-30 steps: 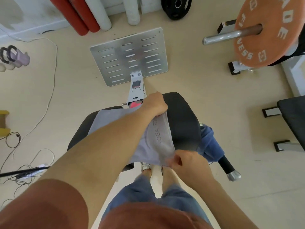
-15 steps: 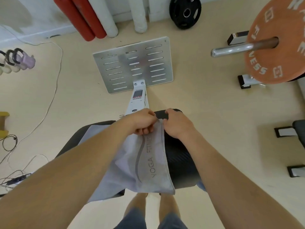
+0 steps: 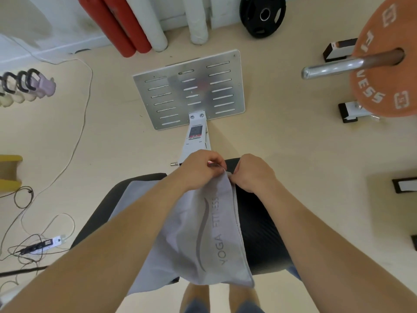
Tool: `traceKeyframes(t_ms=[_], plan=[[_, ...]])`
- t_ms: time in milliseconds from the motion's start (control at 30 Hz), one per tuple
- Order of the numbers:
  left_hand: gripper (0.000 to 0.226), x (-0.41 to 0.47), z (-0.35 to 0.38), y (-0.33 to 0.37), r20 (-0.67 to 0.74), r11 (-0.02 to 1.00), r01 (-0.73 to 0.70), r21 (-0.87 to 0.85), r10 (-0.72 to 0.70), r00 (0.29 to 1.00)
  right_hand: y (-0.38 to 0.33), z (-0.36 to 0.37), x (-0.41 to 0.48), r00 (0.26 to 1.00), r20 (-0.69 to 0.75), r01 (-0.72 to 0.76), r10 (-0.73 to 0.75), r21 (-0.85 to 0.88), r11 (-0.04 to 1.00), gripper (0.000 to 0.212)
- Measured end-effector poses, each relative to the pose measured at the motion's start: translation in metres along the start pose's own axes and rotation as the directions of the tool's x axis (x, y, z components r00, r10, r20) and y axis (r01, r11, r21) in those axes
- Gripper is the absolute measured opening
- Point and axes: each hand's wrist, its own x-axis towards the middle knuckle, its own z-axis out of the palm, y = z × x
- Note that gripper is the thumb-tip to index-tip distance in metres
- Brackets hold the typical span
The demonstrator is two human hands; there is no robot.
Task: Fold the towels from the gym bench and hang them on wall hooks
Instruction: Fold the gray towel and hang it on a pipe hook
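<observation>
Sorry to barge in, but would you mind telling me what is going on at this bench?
A person stands over a black gym bench, folding a grey towel printed YOGA FITNESS. The left hand and right hand pinch the towel's corners together at the far end of the pad, while its near edge hangs over the bench side. A bit of blue cloth shows beside the bench. No wall hook is in view.
</observation>
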Motion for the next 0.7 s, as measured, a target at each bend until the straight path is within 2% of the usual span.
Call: traceKeyframes(t_ms=[100, 267, 400, 467, 567, 667, 701], plan=[[0.012, 0.011, 0.008, 0.004, 0.060, 0.997, -0.020, 0.075, 0.015, 0.998, -0.003, 0.000, 0.001, 0.999, -0.029, -0.026, 0.027, 0.035, 0.999, 0.017], [0.012, 0.019, 0.026, -0.006, 0.041, 0.998, 0.043, 0.050, -0.045, 0.998, -0.002, 0.005, -0.012, 0.990, -0.137, -0.013, 0.025, 0.089, 0.996, 0.022], [0.024, 0.026, 0.025, -0.001, 0.126, 0.981, 0.033, 0.194, -0.058, 0.990, 0.006, -0.005, -0.031, 0.985, -0.169, 0.060, -0.013, 0.273, 0.960, 0.021], [0.023, 0.028, 0.023, 0.004, 0.142, 0.974, 0.019, 0.225, -0.052, 0.989, 0.011, -0.010, -0.045, 0.989, -0.145, 0.063, -0.015, 0.331, 0.942, 0.027], [0.016, 0.024, 0.023, 0.009, 0.140, 0.978, 0.014, 0.208, -0.044, 0.989, 0.012, -0.008, -0.073, 0.994, -0.100, 0.055, -0.032, 0.239, 0.970, 0.042], [0.003, 0.018, 0.021, 0.007, 0.081, 0.972, 0.012, 0.236, -0.032, 0.996, 0.003, 0.000, -0.095, 0.991, -0.102, 0.085, -0.083, 0.020, 0.996, 0.057], [0.005, 0.015, 0.019, 0.008, 0.044, 0.972, 0.015, 0.235, -0.026, 0.999, 0.000, 0.003, -0.098, 0.993, -0.092, 0.074, -0.076, -0.029, 0.997, 0.065]])
